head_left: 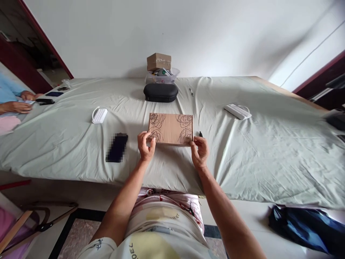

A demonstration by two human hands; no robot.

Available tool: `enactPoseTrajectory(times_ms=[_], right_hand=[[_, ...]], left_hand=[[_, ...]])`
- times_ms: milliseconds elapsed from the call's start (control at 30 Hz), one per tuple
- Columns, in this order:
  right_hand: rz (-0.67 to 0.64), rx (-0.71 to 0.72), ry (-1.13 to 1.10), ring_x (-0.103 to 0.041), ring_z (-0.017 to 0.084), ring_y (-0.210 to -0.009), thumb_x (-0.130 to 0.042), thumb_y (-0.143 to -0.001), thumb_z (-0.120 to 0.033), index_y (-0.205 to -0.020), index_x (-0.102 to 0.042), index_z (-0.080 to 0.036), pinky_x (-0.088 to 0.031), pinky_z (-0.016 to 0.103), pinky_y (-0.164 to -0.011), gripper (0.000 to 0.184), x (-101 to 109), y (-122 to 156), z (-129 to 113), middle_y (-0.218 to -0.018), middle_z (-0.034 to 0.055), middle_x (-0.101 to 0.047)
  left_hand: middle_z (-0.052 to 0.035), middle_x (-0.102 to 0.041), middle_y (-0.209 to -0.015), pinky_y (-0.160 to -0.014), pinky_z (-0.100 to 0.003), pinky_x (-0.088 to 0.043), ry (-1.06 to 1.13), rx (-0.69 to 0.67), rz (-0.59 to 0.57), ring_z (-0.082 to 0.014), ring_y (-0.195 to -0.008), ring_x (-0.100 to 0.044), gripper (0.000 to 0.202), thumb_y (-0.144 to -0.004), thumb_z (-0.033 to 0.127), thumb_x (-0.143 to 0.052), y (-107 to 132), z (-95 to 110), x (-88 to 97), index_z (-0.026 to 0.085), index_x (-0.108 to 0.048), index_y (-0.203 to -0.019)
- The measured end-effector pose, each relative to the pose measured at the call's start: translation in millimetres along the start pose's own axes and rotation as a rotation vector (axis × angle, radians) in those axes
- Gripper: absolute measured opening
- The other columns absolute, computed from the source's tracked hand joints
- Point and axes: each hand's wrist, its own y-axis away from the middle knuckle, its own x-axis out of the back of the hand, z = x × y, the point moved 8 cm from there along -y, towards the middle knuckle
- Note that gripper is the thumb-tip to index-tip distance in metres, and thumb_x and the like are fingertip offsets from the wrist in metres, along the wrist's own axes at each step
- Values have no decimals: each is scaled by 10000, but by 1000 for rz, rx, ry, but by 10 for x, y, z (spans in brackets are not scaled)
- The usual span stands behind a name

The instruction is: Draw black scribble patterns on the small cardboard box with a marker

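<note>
A flat brown cardboard box with black scribbles at its corners lies on the cloth-covered table in front of me. My left hand pinches its near left corner. My right hand grips its near right corner, fingers curled on the edge. A small black pen lies just beyond the right hand, beside the box.
A black phone lies left of the box, a black case behind it, then a plastic tub with a small carton on top. Two white face masks flank the box. Another person's hands rest at far left. A dark bag is on the floor.
</note>
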Motion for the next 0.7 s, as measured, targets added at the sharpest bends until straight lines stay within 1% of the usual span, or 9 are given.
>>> enactPoseTrajectory(times_ms=[67,133,267,333,400,467,500,600,700], right_hand=[[-14,3,3,-636,203,-834,-579,-1023,-528,-1113,-666,-242,-580,391,-752,313,8,8,-33,-987,59,-644],[-57,18,35,-639,222,-841,-552,-1029,-546,-1071,-685,-243,-582,412,-762,334,-14,12,-85,-954,69,-657],[-134,94,88,-630,223,-787,-565,-1023,-524,-1031,-702,-244,-587,414,-739,311,-77,25,-220,-889,72,-675],[-157,135,114,-635,220,-775,-560,-1026,-507,-1056,-709,-241,-599,415,-747,307,-109,45,-269,-888,78,-686],[-200,169,139,-650,223,-774,-547,-1030,-487,-1094,-718,-239,-614,419,-749,308,-167,84,-300,-905,91,-702],[-271,220,137,-676,228,-801,-544,-1033,-445,-1156,-724,-236,-629,417,-743,302,-258,147,-343,-957,111,-723],[-312,256,122,-692,232,-832,-549,-1034,-414,-1194,-724,-235,-637,414,-748,298,-310,186,-376,-997,122,-733],[-415,352,75,-726,243,-971,-548,-1042,-317,-1315,-711,-239,-655,416,-831,328,-450,300,-474,-1111,137,-743],[-450,364,92,-732,242,-1033,-520,-1059,-270,-1375,-708,-265,-652,426,-901,368,-523,338,-487,-1149,124,-744]], left_hand=[[-168,-657,-1188,-1047,-457,-558,-15,-56,30,-269,-1155,-651,399,-1063,517,-495,-1,47,36,182,-672,-1186],[-176,-655,-1219,-1086,-458,-540,-33,-68,38,-269,-1181,-646,411,-1077,515,-485,-3,45,49,176,-681,-1200],[-189,-635,-1297,-1142,-459,-510,-124,33,-33,-277,-1256,-633,436,-1093,502,-443,-18,-76,-10,180,-711,-1216],[-194,-616,-1370,-1206,-499,-457,-182,67,-54,-301,-1348,-601,420,-1093,471,-448,-18,-102,-39,195,-744,-1203],[-198,-591,-1447,-1273,-574,-365,-223,52,-57,-343,-1462,-530,393,-1083,441,-476,-5,-56,-66,212,-777,-1191],[-199,-582,-1489,-1301,-631,-293,-230,15,-85,-371,-1537,-462,379,-1071,425,-501,28,34,-122,225,-792,-1208],[-197,-588,-1494,-1304,-637,-286,-215,-9,-117,-371,-1550,-453,383,-1068,423,-501,52,87,-165,231,-793,-1223],[-177,-642,-1454,-1288,-585,-359,-115,-134,-260,-335,-1508,-521,434,-1075,471,-459,153,280,-324,252,-785,-1260],[-177,-686,-1405,-1265,-558,-419,-28,-315,-367,-341,-1449,-588,530,-1034,612,-496,258,479,-428,237,-746,-1314]])
